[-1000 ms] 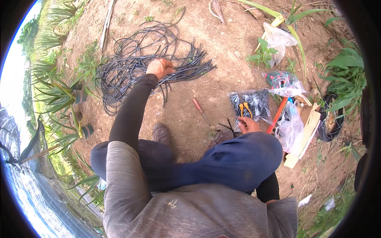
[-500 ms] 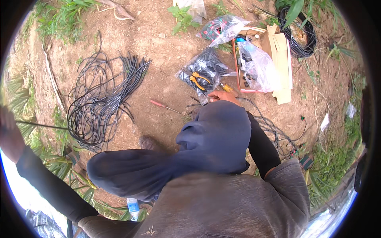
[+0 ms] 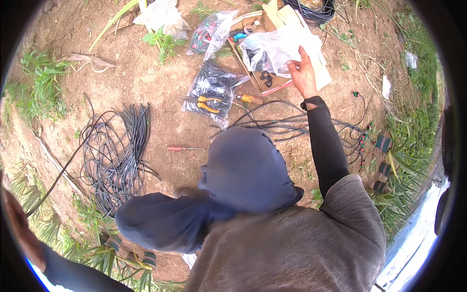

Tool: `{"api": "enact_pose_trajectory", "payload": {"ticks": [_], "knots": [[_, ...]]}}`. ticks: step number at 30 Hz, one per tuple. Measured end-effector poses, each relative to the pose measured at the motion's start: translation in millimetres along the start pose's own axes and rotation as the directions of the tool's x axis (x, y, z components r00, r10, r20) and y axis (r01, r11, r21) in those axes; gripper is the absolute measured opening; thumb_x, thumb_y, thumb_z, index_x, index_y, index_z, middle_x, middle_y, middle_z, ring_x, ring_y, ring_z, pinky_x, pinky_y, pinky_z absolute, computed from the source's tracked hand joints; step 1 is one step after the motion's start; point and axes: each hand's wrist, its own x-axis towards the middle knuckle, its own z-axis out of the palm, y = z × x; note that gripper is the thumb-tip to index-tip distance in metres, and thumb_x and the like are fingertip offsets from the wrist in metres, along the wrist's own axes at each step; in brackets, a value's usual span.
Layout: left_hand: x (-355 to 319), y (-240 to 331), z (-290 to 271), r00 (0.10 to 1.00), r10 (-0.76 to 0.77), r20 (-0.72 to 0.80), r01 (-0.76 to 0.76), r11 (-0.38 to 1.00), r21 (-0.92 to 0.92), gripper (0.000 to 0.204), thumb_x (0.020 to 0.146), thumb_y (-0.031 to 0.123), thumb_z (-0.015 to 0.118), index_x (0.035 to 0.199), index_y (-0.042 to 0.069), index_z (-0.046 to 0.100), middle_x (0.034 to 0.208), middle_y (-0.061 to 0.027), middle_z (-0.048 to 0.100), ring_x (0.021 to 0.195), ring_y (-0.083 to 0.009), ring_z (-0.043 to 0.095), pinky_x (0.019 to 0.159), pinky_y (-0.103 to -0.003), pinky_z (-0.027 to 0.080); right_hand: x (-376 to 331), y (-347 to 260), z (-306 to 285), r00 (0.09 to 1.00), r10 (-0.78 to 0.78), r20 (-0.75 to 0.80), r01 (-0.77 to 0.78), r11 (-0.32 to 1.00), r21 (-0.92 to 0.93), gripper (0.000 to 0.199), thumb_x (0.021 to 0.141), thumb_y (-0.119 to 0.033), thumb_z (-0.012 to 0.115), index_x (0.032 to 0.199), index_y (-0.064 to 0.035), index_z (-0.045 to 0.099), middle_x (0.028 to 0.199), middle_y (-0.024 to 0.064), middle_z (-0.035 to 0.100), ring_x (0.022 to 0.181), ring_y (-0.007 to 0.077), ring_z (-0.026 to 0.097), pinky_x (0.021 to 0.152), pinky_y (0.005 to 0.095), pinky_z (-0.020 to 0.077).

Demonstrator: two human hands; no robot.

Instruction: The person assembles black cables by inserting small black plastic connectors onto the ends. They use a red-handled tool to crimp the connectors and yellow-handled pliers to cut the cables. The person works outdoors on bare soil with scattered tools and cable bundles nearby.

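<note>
My right hand (image 3: pixel 304 78) reaches over the near right edge of an open cardboard box (image 3: pixel 269 91), fingers apart. Its fingertips are at a clear plastic bag (image 3: pixel 279 46) with dark small parts. At the far left rim, my left hand (image 3: pixel 22 231) is partly cut off. A thin black tube (image 3: pixel 58 177) runs from it to a tangled bundle of black tubes (image 3: pixel 116 155); its fingertips are hidden. Near the box, yellow-handled pliers (image 3: pixel 208 103) lie on a bag of black parts (image 3: pixel 216 80). A screwdriver with a yellow handle (image 3: pixel 249 99) lies between that bag and the box.
A red-handled screwdriver (image 3: pixel 177 148) lies on the soil before my knee (image 3: pixel 248 165). More black tubes (image 3: pixel 292 124) stretch rightward. A bag with red and green parts (image 3: pixel 211 34), a white bag (image 3: pixel 163 17) and a black coil (image 3: pixel 314 12) are at the back. Plants grow at both sides.
My right hand has risen from the ground beside my knee to the box and its bag. The left hand has shifted lower in view, still with the tube. The whole view has turned.
</note>
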Motion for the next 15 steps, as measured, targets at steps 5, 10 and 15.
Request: {"api": "enact_pose_trajectory", "payload": {"ticks": [5,10,15], "knots": [[-30.5,-28.8,155.3,0.885,-0.098,0.456,0.278,0.895,-0.348,0.018,0.100,0.016,0.050,0.116,0.008,0.055,0.069,0.0037,0.050,0.053,-0.0034,0.038,0.046,-0.019,0.028,15.5,-52.7,0.9,0.895,-0.069,0.440,0.161,0.971,-0.176,0.026,0.089,-0.009,0.055,0.112,-0.0009,0.066,0.110,0.0198,0.068,0.096,0.0335,0.068,0.088,0.0383,0.0518],[-62.8,-55.2,205.7,0.834,-0.122,0.537,0.473,0.660,-0.584,0.009,0.096,0.007,0.049,0.105,0.007,0.051,0.076,-0.0021,0.054,0.061,-0.0070,0.046,0.057,-0.020,0.038,58.5,-15.8,105.6,0.924,0.053,0.380,-0.032,0.998,-0.062,0.029,0.087,0.000,0.051,0.112,0.0002,0.066,0.108,0.0215,0.069,0.105,0.0360,0.065,0.092,0.0384,0.0500],[-77.8,-78.8,227.5,0.841,-0.067,0.536,0.473,0.573,-0.670,0.022,0.095,0.007,0.048,0.114,-0.001,0.056,0.082,-0.0048,0.055,0.055,-0.0087,0.046,0.055,-0.022,0.041,51.3,34.4,125.8,0.965,0.020,0.261,0.040,0.974,-0.223,0.032,0.081,0.002,0.060,0.113,0.0014,0.063,0.102,0.0245,0.068,0.101,0.0378,0.065,0.090,0.0409,0.0497]]}}
